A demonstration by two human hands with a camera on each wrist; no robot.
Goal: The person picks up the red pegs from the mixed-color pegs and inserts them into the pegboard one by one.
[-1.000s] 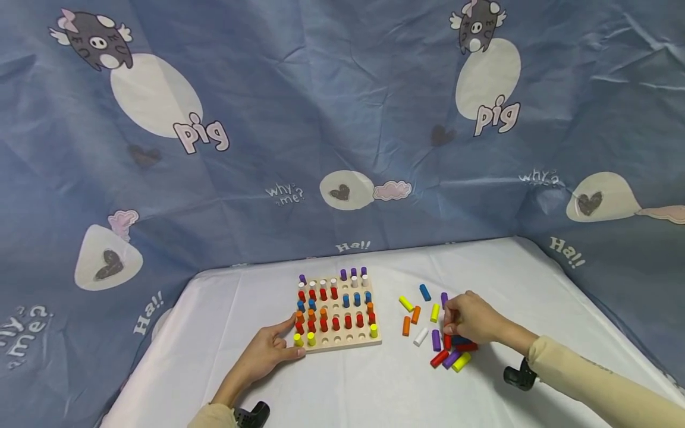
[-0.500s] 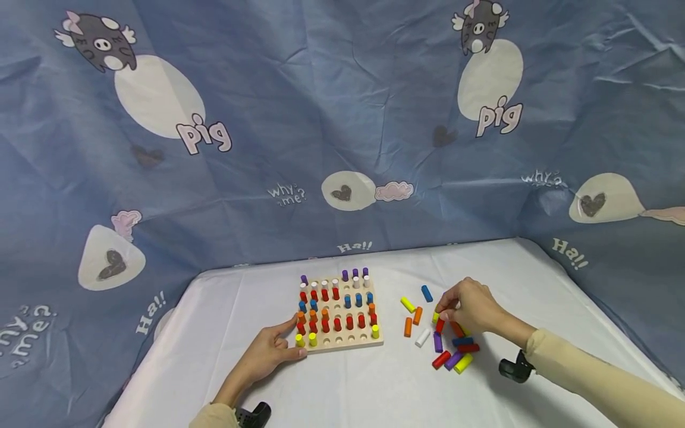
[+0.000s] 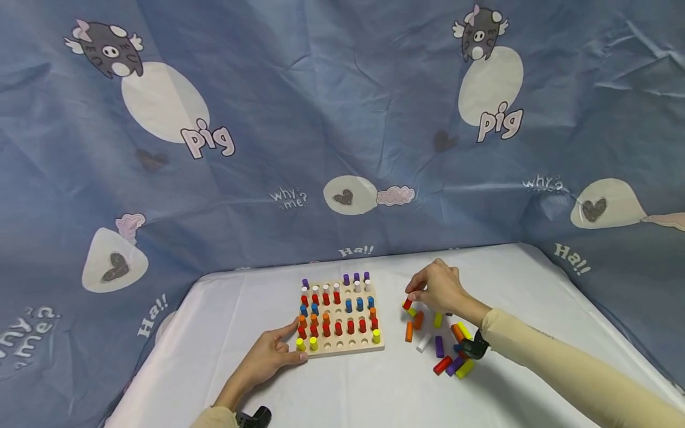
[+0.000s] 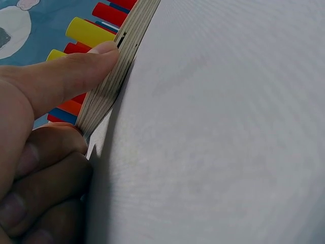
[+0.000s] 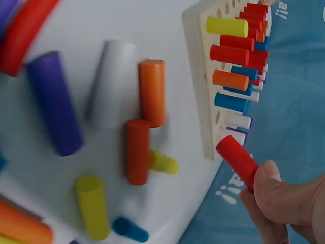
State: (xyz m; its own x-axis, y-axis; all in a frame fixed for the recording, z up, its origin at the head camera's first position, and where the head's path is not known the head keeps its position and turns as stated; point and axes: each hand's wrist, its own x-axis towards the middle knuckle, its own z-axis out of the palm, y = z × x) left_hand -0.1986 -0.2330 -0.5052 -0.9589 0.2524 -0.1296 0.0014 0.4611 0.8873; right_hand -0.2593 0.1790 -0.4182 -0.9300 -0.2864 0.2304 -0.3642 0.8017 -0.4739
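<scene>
A wooden pegboard (image 3: 348,351) lies on the table, with rows of yellow, red, orange, blue, white and purple pegs upright in it. My left hand (image 3: 267,358) grips its front left corner, the thumb (image 4: 96,61) against the front edge and the index finger at the left side. My right hand (image 3: 441,289) pinches a red peg (image 5: 237,161) between thumb and fingers. That peg is in the air, over the loose pegs to the right of the board. Bare holes show in the front row between the yellow pegs, and a few in other rows.
Loose pegs lie scattered right of the board, among them a white peg (image 3: 424,342), a purple peg (image 3: 439,346), an orange peg (image 3: 409,331) and a red peg (image 3: 442,365). A patterned blue cloth (image 3: 299,131) hangs behind the white-covered table (image 3: 342,392).
My right hand has risen from the pile with a red peg and moved left towards the board. The left hand stays at the board's corner.
</scene>
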